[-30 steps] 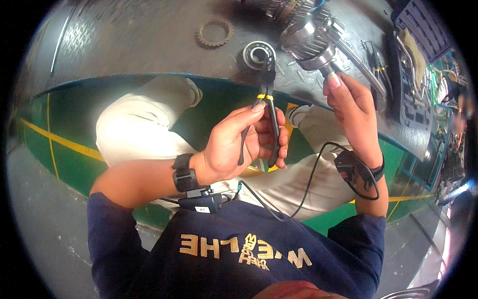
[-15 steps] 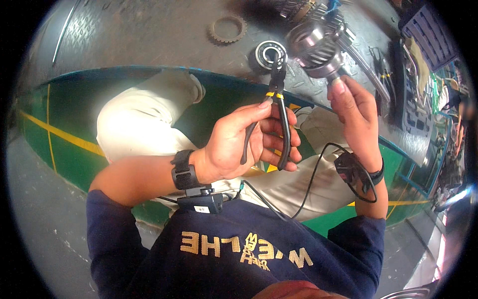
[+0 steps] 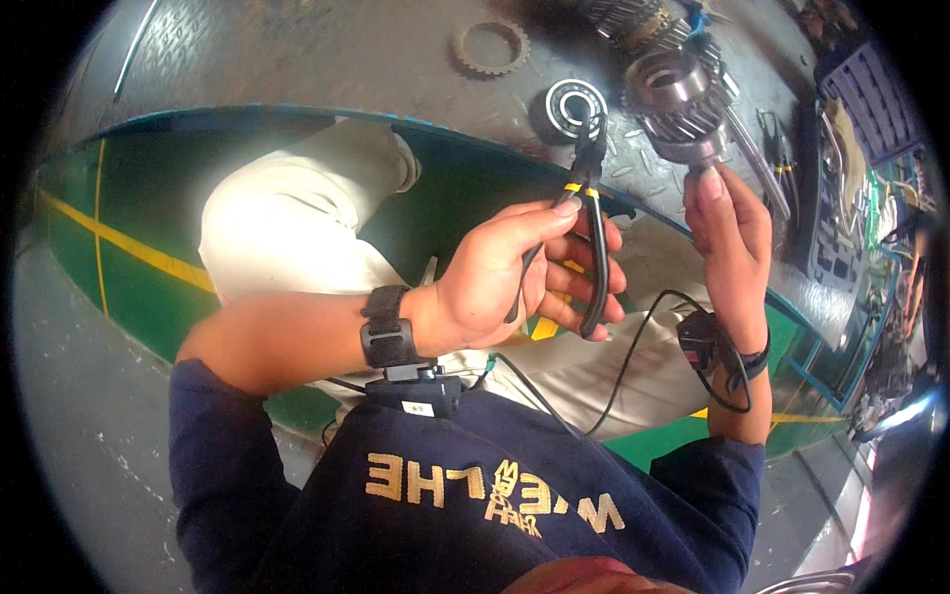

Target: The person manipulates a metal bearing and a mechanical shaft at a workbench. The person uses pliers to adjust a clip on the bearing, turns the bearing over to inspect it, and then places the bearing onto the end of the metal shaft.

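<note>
My left hand (image 3: 495, 262) has its fingers around snap-ring pliers (image 3: 599, 247) with black handles and yellow bands. The handles are spread apart, and the pliers' dark jaws lie over the edge of a silver ball bearing (image 3: 556, 111) on the metal bench. Whether the tips touch the bearing I cannot tell. My right hand (image 3: 737, 233) grips the near end of a gear shaft (image 3: 686, 117), thumb on top. It carries a helical gear between smooth steel collars and is tilted away from me. To the bearing's upper left, a toothed ring (image 3: 492, 68) lies flat.
More gears (image 3: 638, 25) sit at the bench's far side. Beyond my right hand are a metal rod (image 3: 757, 163), another pair of pliers (image 3: 784, 168) and a dark slatted tray (image 3: 876, 109). The bench's blue edge (image 3: 247, 111) runs across in front of my legs.
The whole view has shifted, so bench, hands and tools all appear farther right. The gear shaft has moved slightly away from the bearing. Both grips stay the same.
</note>
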Motion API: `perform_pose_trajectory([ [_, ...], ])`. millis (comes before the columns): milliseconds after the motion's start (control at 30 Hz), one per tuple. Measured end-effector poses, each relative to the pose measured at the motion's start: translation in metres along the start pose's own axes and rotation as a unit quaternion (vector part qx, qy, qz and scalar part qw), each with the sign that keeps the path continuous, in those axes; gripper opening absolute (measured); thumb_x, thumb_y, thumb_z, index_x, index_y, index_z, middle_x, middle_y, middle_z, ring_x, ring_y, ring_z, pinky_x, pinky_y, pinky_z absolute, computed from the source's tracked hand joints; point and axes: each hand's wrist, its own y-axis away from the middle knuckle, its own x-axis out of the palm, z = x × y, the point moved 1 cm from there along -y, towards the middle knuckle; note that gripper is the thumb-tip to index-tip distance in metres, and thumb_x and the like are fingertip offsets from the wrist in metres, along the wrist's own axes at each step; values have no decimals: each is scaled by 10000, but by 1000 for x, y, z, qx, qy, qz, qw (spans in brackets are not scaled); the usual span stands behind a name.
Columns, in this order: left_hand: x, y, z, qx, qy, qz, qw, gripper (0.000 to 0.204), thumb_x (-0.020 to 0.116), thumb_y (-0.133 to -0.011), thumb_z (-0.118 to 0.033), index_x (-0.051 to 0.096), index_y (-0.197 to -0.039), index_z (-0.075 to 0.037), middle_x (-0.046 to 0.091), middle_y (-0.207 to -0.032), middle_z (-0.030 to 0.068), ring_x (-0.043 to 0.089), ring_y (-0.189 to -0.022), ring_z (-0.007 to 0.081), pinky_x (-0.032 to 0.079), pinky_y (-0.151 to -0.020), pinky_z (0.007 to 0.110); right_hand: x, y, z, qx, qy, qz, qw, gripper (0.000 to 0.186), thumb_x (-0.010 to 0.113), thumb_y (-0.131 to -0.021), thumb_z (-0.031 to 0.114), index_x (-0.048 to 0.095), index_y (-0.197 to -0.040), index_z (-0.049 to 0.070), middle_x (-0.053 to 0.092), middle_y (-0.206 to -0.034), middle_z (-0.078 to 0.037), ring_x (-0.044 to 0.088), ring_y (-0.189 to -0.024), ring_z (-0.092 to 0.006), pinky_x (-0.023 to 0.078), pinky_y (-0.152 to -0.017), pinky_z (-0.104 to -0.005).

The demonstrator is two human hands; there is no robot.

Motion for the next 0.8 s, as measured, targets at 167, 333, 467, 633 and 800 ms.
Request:
perform_pose_trajectory([
  [167, 0, -1, 2, 0, 13, 0, 1000, 547, 415, -1081, -464, 571, -1298, 13, 705, -1134, 239, 726, -1031, 430, 611, -895, 555, 6, 7, 7, -70, 73, -46, 994, 373, 570, -1096, 346, 595, -917, 20, 492, -736, 24, 388, -685, -56, 322, -586, -267],
  [333, -5, -2, 2, 4, -9, -1, 1000, 542, 420, -1083, -458, 571, -1287, 20, 704, -1123, 244, 724, -1044, 443, 619, -887, 542, 5, 0, 7, 0, 146, -29, 989, 384, 629, -1076, 297, 574, -849, -8, 466, -685, -47, 409, -697, -102, 396, -600, -337],
  [467, -3, -1, 1, 2, -12, -7, 1000, 545, 427, -1082, -461, 569, -1281, 27, 700, -1117, 253, 719, -1058, 460, 623, -884, 538, -1, 7, 21, -66, 63, -78, 993, 367, 622, -1086, 314, 624, -901, -3, 474, -720, -12, 414, -718, -74, 369, -617, -272],
  [633, -5, -2, 3, 8, -7, -3, 1000, 548, 428, -1082, -461, 572, -1281, 29, 697, -1143, 262, 719, -1067, 467, 623, -888, 537, -3, 8, 11, -92, 89, -88, 988, 349, 634, -1079, 296, 621, -925, -17, 485, -733, -32, 420, -729, -89, 384, -623, -285],
  [800, -6, -3, 3, 3, -28, -3, 1000, 547, 420, -1082, -463, 576, -1281, 23, 698, -1162, 266, 726, -1067, 448, 630, -870, 512, 8, 0, -4, -77, 265, -52, 960, 329, 659, -1060, 285, 639, -918, -12, 415, -647, -104, 373, -659, -99, 389, -557, -338],
])
